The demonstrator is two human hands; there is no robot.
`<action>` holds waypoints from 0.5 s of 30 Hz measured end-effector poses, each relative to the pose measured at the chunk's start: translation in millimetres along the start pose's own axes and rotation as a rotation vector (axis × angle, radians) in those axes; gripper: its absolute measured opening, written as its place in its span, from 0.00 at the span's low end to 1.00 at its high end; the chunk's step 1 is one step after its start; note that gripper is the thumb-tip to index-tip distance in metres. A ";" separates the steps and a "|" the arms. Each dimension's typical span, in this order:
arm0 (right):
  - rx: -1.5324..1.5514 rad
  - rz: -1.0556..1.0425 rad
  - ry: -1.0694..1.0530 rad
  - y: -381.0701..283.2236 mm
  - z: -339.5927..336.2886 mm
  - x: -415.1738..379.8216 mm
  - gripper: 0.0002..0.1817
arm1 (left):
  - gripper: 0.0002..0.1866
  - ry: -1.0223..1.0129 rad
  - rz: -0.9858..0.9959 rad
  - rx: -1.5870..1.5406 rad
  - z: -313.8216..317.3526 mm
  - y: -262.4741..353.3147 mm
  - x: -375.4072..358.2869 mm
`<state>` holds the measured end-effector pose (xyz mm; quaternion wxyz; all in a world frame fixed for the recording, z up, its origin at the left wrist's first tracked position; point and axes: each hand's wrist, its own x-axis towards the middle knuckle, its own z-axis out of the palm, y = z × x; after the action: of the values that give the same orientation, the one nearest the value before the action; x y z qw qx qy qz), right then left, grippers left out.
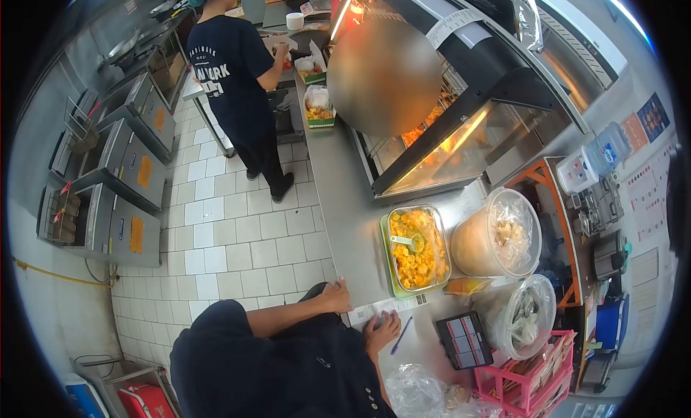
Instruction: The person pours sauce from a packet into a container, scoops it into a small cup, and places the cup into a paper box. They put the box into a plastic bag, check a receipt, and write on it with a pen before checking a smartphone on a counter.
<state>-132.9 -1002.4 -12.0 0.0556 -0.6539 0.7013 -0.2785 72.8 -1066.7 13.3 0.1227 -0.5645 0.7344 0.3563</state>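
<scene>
My left hand is closed at the edge of the steel counter, thumb sticking out; nothing shows in its fingers. Beside it a printed paper slip lies on the counter. My right hand rests palm down on the slip, with its fingers spread. A purple pen lies just to the right of that hand. Past the slip is a glass dish of chopped yellow food, with a light-coloured scoop in it. A black tablet-like device displaying a grid sits beyond the pen.
A heated display case stands on the counter. Two plastic tubs, a pink crate and a clear plastic bag crowd the right side. A co-worker stands at the far end by food boxes. Fryers line the left wall.
</scene>
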 end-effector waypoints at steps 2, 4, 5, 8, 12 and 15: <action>0.006 0.008 -0.003 0.4 0.3 -1.1 0.16 | 0.58 -0.006 0.002 0.002 1.7 -0.9 0.9; 0.023 0.018 -0.009 -0.1 0.1 -0.6 0.16 | 0.58 -0.011 0.004 0.001 2.4 -1.7 1.8; 0.027 0.022 -0.011 -1.0 -0.7 -0.4 0.16 | 0.59 -0.009 0.005 -0.006 2.4 -1.7 1.4; 0.026 0.023 -0.017 -2.5 -2.2 0.4 0.17 | 0.59 -0.017 0.005 -0.020 2.6 -2.4 2.0; -0.024 -0.015 0.019 3.5 4.5 -1.5 0.18 | 0.48 -0.037 -0.037 -0.056 -10.1 2.5 -4.6; 0.034 0.042 -0.014 0.4 -1.2 -2.1 0.19 | 0.48 0.000 -0.078 -0.057 -10.2 -4.2 -4.0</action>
<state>-133.4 -1000.0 -11.8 0.0775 -0.6398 0.7096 -0.2847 80.2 -1070.9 21.3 0.1201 -0.5959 0.7015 0.3720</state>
